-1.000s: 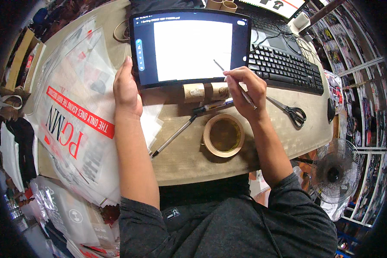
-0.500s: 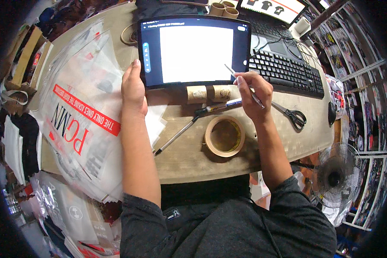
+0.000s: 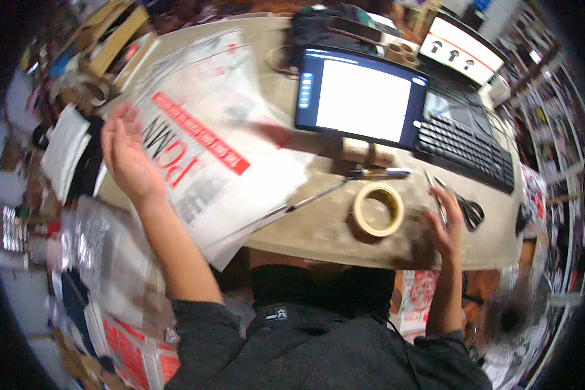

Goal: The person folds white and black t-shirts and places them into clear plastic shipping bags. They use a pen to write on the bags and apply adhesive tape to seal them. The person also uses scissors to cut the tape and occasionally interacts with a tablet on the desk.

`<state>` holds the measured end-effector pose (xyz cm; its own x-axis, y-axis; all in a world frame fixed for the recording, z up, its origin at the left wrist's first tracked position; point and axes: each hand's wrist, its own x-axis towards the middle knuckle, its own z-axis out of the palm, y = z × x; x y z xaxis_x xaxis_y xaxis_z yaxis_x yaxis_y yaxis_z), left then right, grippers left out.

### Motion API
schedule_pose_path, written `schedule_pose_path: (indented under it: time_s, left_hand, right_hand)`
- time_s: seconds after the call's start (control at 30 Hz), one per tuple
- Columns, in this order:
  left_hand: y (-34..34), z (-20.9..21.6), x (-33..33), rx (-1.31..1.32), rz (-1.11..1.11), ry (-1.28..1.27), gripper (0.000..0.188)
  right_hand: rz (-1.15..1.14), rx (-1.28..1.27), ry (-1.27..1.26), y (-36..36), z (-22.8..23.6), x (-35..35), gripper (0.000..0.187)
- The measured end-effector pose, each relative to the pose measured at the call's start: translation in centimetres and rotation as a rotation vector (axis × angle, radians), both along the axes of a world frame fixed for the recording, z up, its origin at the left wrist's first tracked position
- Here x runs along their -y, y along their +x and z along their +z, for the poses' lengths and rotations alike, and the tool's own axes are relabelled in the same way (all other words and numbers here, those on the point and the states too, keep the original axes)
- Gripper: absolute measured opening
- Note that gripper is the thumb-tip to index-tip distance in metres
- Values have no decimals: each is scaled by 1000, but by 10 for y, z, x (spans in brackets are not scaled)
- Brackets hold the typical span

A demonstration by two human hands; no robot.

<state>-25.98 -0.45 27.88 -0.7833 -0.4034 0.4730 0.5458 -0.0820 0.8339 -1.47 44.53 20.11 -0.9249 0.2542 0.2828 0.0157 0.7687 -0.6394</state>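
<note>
My left hand (image 3: 131,155) is open, its fingers stretched out, over the left edge of the stacked printed plastic bags (image 3: 208,117). Between the fingers of my right hand (image 3: 448,224) is a slim pale stylus (image 3: 437,200), blurred by motion; the hand hovers near the table's right front, beside black-handled scissors (image 3: 469,211). A tablet (image 3: 364,97) with a white page on its screen leans upright at the back, untouched by either hand. Brown cardboard tubes (image 3: 357,151) lie along its lower edge. A roll of tan tape (image 3: 378,209) sits left of my right hand.
A black keyboard (image 3: 465,153) and a lit laptop screen (image 3: 461,49) occupy the right back. A marker (image 3: 383,173) and a thin pen-like rod (image 3: 318,195) lie before the tablet. Clear plastic packaging (image 3: 117,240) is heaped at lower left. A fan (image 3: 510,315) stands at lower right.
My left hand has let go of the tablet's edge and swung left over the bags. My right hand has drawn away from the screen, down and right, with the stylus. The view has shifted.
</note>
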Motion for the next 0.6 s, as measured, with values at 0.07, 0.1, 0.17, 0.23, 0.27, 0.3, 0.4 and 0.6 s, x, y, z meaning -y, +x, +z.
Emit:
schedule_pose_path:
  time_s: [0.07, 0.1, 0.17, 0.23, 0.27, 0.3, 0.4, 0.6]
  left_hand:
    - [-12, 13, 75, -70, 302, -308, 29]
    - [-28, 14, 117, -118, 481, -523, 28]
    - [-44, 31, 191, -75, 814, -919, 30]
    - [-59, 36, 236, 54, 955, -1154, 37]
    - [-68, 32, 266, 103, 950, -1217, 41]
    - [-75, 31, 289, 148, 932, -1282, 45]
    - [-99, 4, 357, 428, 681, -1492, 54]
    - [-110, -1, 445, 421, 464, -1644, 50]
  right_hand:
    - [-1, 51, -37, 32, -28, -14, 50]
    - [-21, 102, -126, 40, -29, -9, 49]
    - [38, 62, 75, 50, -42, -20, 47]
    - [5, 98, 144, 42, -27, 1, 48]
    - [-12, 126, 126, 40, -23, 5, 48]
    - [19, 134, 155, 38, -21, 7, 49]
    - [35, 170, 167, 40, -27, -2, 54]
    - [42, 212, 270, 23, -18, 0, 56]
